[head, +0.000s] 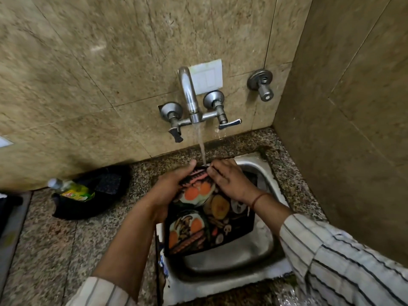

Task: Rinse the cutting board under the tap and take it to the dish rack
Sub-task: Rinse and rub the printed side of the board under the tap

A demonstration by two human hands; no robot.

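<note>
The cutting board [212, 219], black with printed pictures of food, is tilted over the steel sink [234, 257]. Its far edge sits under the stream from the wall tap [189, 96], which is running. My left hand [170, 186] grips the board's left far edge from the side. My right hand [229, 180] lies on the board's top far part, fingers spread across the surface beside the water stream. No dish rack is in view.
A black tub [92, 195] holding a green dish-soap bottle [72, 191] and a dark cloth stands on the speckled granite counter [55, 246] to the left. Tiled walls close in behind and on the right. A separate valve [261, 83] sticks out right of the tap.
</note>
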